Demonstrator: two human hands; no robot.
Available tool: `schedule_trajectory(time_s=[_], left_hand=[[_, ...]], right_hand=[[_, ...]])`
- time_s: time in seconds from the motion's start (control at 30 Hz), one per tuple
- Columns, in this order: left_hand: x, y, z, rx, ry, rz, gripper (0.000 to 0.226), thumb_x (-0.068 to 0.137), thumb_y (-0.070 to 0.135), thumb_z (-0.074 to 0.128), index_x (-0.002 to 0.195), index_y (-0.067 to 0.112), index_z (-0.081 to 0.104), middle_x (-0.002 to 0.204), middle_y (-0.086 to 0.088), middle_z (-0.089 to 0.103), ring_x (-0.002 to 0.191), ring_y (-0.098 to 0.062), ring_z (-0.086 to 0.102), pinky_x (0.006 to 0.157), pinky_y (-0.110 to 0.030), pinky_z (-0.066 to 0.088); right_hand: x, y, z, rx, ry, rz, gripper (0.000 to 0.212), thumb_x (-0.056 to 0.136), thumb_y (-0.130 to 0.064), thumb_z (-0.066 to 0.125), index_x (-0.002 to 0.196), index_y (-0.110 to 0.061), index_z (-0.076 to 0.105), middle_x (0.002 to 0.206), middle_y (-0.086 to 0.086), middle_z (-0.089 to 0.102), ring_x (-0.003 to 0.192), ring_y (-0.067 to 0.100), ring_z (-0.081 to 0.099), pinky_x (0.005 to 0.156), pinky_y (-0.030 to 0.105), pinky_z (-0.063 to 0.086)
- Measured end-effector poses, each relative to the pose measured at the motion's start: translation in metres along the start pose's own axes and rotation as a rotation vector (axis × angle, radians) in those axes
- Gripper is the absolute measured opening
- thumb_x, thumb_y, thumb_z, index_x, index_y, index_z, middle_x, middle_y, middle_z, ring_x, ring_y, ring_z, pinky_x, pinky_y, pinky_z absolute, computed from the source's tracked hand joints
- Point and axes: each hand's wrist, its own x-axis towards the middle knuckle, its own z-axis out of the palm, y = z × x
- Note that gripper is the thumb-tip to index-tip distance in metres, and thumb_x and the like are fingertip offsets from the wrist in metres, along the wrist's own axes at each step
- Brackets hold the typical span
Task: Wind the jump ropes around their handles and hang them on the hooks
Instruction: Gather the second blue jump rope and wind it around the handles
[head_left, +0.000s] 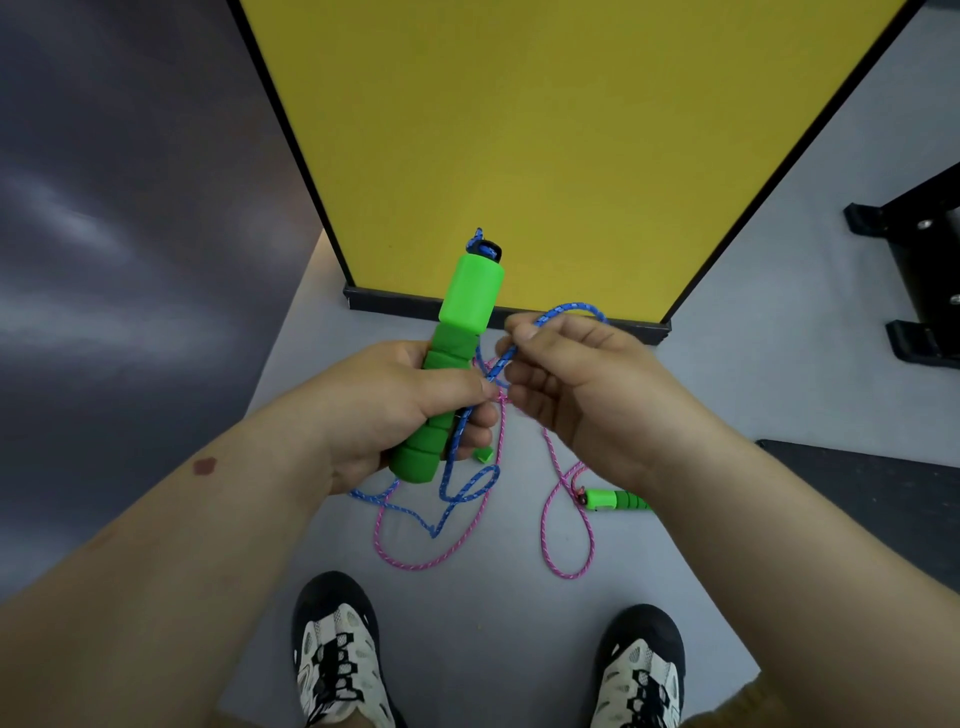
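My left hand (400, 410) grips a green jump-rope handle (465, 306) upright, its foam grip inside my fingers. A blue rope (470, 486) leaves the handle's top, runs down along the grip under my thumb and trails in loops to the floor. My right hand (576, 384) pinches a stretch of that blue rope just right of the handle, with a loop arching over my fingers. On the floor below lies a pink rope (566, 551) in loose loops, tangled with the blue one. Its green handle (618, 500) lies flat by my right wrist. A small green piece (483, 455) shows beneath my left fingers.
A tall yellow panel (545, 145) with a black frame stands straight ahead on the grey floor. Black metal feet of a rack (909, 291) are at the right, a dark mat (872, 499) below them. My two shoes (337, 670) are at the bottom. No hooks are in view.
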Motion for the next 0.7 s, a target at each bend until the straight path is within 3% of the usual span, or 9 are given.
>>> schedule_trajectory(time_s=[0.1,0.23,0.5,0.63,0.7], left_hand=[[0.0,0.001,-0.001,0.001,0.01,-0.001,0.014,0.093,0.011,0.068,0.103,0.002,0.068,0.079,-0.01,0.072,0.07,-0.021,0.069,0.068,-0.032,0.059],[0.0,0.0,0.0,-0.001,0.014,-0.009,0.015,0.091,0.013,0.07,0.102,0.003,0.069,0.08,-0.01,0.073,0.074,-0.022,0.07,0.069,-0.034,0.058],[0.0,0.0,0.0,0.022,0.017,-0.015,0.012,0.092,0.012,0.068,0.1,0.003,0.069,0.079,-0.009,0.073,0.072,-0.02,0.07,0.073,-0.034,0.061],[0.001,0.0,-0.001,0.023,0.018,-0.01,0.011,0.092,0.012,0.068,0.099,0.003,0.069,0.08,-0.01,0.073,0.073,-0.021,0.071,0.076,-0.037,0.061],[0.001,0.0,-0.001,0.016,0.02,-0.006,0.015,0.092,0.012,0.069,0.102,0.002,0.069,0.081,-0.011,0.073,0.073,-0.022,0.071,0.077,-0.037,0.061]], right_hand=[[-0.003,0.005,0.003,-0.081,-0.046,0.002,0.007,0.096,-0.009,0.062,0.095,-0.009,0.069,0.087,0.006,0.068,0.074,0.014,0.062,0.073,0.025,0.055],[0.0,0.004,0.002,-0.066,0.038,-0.06,0.009,0.095,-0.007,0.064,0.091,-0.01,0.071,0.084,0.0,0.07,0.07,0.011,0.061,0.07,0.024,0.055],[0.007,-0.008,-0.011,0.093,0.249,-0.135,0.006,0.096,-0.012,0.065,0.096,-0.007,0.069,0.106,0.009,0.067,0.078,0.017,0.059,0.073,0.028,0.055],[0.005,-0.006,-0.007,0.109,0.194,-0.055,0.009,0.096,-0.016,0.065,0.097,-0.008,0.067,0.079,0.004,0.066,0.07,0.013,0.061,0.068,0.025,0.055],[0.002,-0.003,-0.002,0.067,0.108,-0.015,0.008,0.096,-0.016,0.065,0.095,-0.009,0.067,0.075,0.002,0.065,0.068,0.012,0.061,0.067,0.024,0.056]])
